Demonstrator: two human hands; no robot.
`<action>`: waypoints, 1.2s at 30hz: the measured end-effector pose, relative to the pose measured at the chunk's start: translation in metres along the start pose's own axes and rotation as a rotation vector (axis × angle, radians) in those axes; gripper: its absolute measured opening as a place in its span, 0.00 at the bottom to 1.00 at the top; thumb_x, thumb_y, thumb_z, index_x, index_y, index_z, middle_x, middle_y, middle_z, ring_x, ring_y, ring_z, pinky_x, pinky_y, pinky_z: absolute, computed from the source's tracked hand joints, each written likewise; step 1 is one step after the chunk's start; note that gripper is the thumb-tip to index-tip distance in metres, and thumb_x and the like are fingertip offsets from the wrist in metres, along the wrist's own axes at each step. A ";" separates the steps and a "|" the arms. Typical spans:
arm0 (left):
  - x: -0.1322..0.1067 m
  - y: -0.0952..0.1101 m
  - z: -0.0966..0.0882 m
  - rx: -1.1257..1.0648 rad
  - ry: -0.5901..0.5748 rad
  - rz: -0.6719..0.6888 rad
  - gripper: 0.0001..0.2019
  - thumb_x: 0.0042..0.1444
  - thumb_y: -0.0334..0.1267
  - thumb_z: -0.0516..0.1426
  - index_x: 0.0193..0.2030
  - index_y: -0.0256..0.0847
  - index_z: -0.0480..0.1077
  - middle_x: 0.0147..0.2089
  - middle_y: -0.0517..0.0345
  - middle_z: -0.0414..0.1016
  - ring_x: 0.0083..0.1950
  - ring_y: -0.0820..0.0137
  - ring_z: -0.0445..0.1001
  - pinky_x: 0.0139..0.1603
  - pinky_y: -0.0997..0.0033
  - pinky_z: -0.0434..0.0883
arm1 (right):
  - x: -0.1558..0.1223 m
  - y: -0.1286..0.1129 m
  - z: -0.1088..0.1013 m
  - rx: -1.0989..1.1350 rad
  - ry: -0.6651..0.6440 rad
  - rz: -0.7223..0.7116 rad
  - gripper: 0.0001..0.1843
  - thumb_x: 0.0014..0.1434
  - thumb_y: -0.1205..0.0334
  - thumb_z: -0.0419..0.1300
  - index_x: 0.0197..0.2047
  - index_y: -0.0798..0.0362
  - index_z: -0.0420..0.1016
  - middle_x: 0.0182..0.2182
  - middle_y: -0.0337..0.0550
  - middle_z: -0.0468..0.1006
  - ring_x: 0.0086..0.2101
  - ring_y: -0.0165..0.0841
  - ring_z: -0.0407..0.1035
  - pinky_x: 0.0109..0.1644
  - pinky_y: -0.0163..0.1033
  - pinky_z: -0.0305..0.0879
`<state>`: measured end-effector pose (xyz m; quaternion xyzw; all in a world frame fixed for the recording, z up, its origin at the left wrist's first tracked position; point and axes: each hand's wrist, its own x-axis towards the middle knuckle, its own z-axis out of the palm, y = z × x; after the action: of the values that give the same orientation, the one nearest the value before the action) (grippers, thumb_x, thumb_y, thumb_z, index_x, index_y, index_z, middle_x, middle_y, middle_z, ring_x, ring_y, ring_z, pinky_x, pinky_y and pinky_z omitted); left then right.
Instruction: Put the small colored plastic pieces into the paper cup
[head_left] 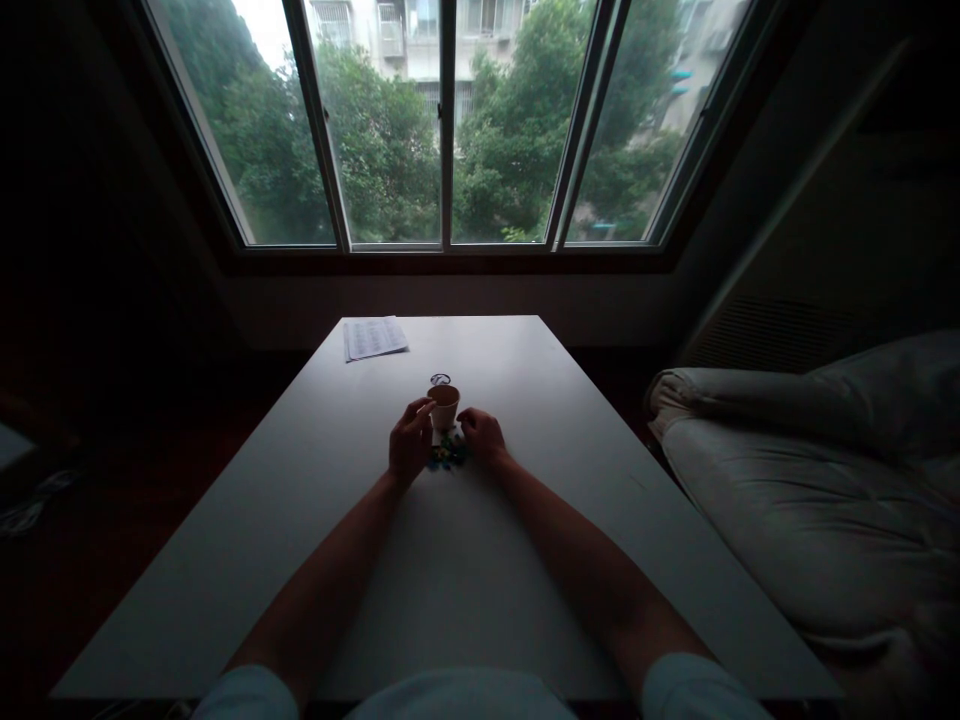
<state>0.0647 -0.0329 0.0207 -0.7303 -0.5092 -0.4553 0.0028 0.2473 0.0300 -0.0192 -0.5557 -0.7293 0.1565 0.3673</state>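
A paper cup [444, 412] stands upright on the white table, its open mouth facing up and its inside looking brownish. My left hand [410, 440] is at the cup's left side, with the fingers curled against its wall and rim. On the other side, my right hand [482, 436] is closed, its fingertips bent in beside the cup's lower right. Whatever those fingertips may pinch is too small to see. Between my hands, just in front of the cup, lies a small heap of dark, blue, green and yellow pieces [448, 453].
Behind the cup is a small dark ring-shaped thing [440, 379]. Printed papers [375, 338] lie at the far left of the white table [600, 600]. A cushioned sofa [787, 470] stands along the right, and a window [446, 130] is beyond the table.
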 end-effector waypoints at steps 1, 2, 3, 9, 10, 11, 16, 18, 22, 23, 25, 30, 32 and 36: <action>0.000 0.002 0.000 0.021 -0.028 0.004 0.21 0.67 0.31 0.45 0.63 0.44 0.65 0.66 0.51 0.66 0.62 0.66 0.70 0.61 0.65 0.71 | 0.000 0.000 0.001 -0.004 -0.004 0.003 0.12 0.59 0.68 0.56 0.42 0.50 0.80 0.38 0.42 0.82 0.38 0.32 0.73 0.45 0.34 0.65; 0.000 0.003 0.001 0.042 -0.058 0.014 0.22 0.67 0.31 0.45 0.66 0.44 0.63 0.67 0.50 0.64 0.63 0.65 0.69 0.62 0.63 0.71 | 0.000 0.000 0.001 -0.007 -0.006 0.007 0.12 0.59 0.67 0.56 0.42 0.50 0.80 0.39 0.42 0.82 0.38 0.32 0.73 0.46 0.34 0.65; 0.001 0.004 0.003 0.060 -0.088 0.028 0.24 0.66 0.30 0.45 0.67 0.44 0.61 0.69 0.50 0.62 0.64 0.64 0.68 0.62 0.62 0.71 | 0.000 0.000 0.002 -0.009 -0.008 0.009 0.12 0.59 0.67 0.56 0.42 0.50 0.80 0.39 0.42 0.82 0.39 0.32 0.73 0.46 0.34 0.65; -0.001 -0.004 0.014 0.127 -0.215 0.055 0.28 0.66 0.31 0.46 0.72 0.42 0.52 0.73 0.48 0.55 0.64 0.61 0.68 0.56 0.64 0.75 | 0.001 0.004 0.004 -0.003 -0.012 -0.007 0.13 0.59 0.67 0.56 0.43 0.50 0.80 0.39 0.42 0.82 0.39 0.32 0.74 0.46 0.34 0.65; -0.001 -0.005 0.014 0.134 -0.223 0.047 0.28 0.66 0.31 0.46 0.73 0.43 0.52 0.73 0.48 0.54 0.63 0.61 0.69 0.55 0.64 0.75 | 0.001 0.005 0.004 0.001 -0.012 -0.016 0.13 0.59 0.67 0.57 0.43 0.50 0.81 0.39 0.42 0.82 0.39 0.32 0.74 0.46 0.34 0.65; -0.001 -0.006 0.015 0.136 -0.225 0.039 0.28 0.66 0.32 0.46 0.73 0.43 0.51 0.73 0.47 0.54 0.62 0.61 0.70 0.53 0.64 0.76 | 0.001 0.006 0.005 0.005 -0.012 -0.025 0.13 0.59 0.66 0.56 0.43 0.50 0.80 0.39 0.42 0.82 0.39 0.32 0.74 0.46 0.34 0.65; -0.002 -0.006 0.010 0.087 -0.146 0.001 0.25 0.66 0.33 0.47 0.70 0.44 0.56 0.70 0.48 0.58 0.59 0.63 0.72 0.51 0.66 0.75 | 0.002 0.006 0.006 0.006 -0.007 -0.027 0.13 0.58 0.67 0.56 0.43 0.50 0.81 0.39 0.42 0.82 0.38 0.32 0.73 0.45 0.34 0.65; -0.002 -0.007 0.007 0.068 -0.089 -0.045 0.23 0.65 0.33 0.47 0.67 0.45 0.60 0.68 0.49 0.60 0.55 0.65 0.73 0.49 0.68 0.75 | 0.002 0.004 0.005 0.005 -0.009 -0.018 0.13 0.58 0.67 0.56 0.43 0.50 0.81 0.38 0.42 0.82 0.38 0.32 0.73 0.45 0.34 0.65; -0.003 -0.014 0.005 0.044 -0.011 -0.149 0.18 0.66 0.35 0.48 0.60 0.44 0.65 0.64 0.48 0.63 0.42 0.72 0.75 0.42 0.70 0.74 | 0.000 0.001 0.003 0.007 -0.028 -0.008 0.12 0.58 0.66 0.56 0.41 0.50 0.81 0.36 0.41 0.81 0.36 0.32 0.72 0.43 0.34 0.64; -0.003 -0.016 0.006 0.036 0.002 -0.165 0.17 0.66 0.36 0.48 0.59 0.44 0.65 0.63 0.48 0.64 0.40 0.73 0.74 0.42 0.70 0.73 | 0.000 0.001 0.002 0.006 -0.034 -0.009 0.12 0.59 0.66 0.56 0.40 0.50 0.81 0.36 0.41 0.81 0.36 0.32 0.72 0.43 0.34 0.64; -0.003 -0.021 0.008 0.027 0.006 -0.197 0.15 0.65 0.35 0.49 0.56 0.42 0.67 0.60 0.49 0.65 0.38 0.74 0.73 0.41 0.71 0.72 | 0.000 0.000 0.002 0.000 -0.040 -0.019 0.11 0.59 0.66 0.55 0.38 0.51 0.80 0.35 0.41 0.80 0.35 0.32 0.71 0.43 0.35 0.63; -0.003 -0.031 0.014 0.059 -0.118 -0.297 0.10 0.61 0.31 0.52 0.46 0.41 0.73 0.49 0.53 0.72 0.37 0.72 0.73 0.42 0.70 0.71 | 0.001 0.000 0.002 -0.028 0.013 -0.070 0.11 0.59 0.68 0.56 0.39 0.52 0.80 0.39 0.45 0.78 0.43 0.35 0.69 0.51 0.37 0.62; -0.003 -0.032 0.015 0.101 -0.179 -0.284 0.09 0.60 0.32 0.53 0.43 0.41 0.74 0.47 0.53 0.73 0.39 0.71 0.73 0.43 0.70 0.70 | 0.001 0.000 0.002 -0.028 0.012 -0.090 0.11 0.58 0.69 0.57 0.40 0.51 0.80 0.43 0.45 0.77 0.47 0.36 0.67 0.54 0.39 0.61; -0.003 -0.026 0.016 0.226 -0.268 -0.154 0.08 0.60 0.33 0.54 0.41 0.42 0.75 0.43 0.52 0.75 0.45 0.66 0.72 0.47 0.66 0.69 | 0.001 0.001 0.004 -0.031 -0.052 -0.099 0.11 0.58 0.69 0.58 0.42 0.50 0.80 0.44 0.44 0.78 0.48 0.36 0.67 0.53 0.38 0.61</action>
<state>0.0554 -0.0153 -0.0025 -0.7383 -0.6074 -0.2927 -0.0181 0.2448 0.0320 -0.0216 -0.5201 -0.7676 0.1412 0.3469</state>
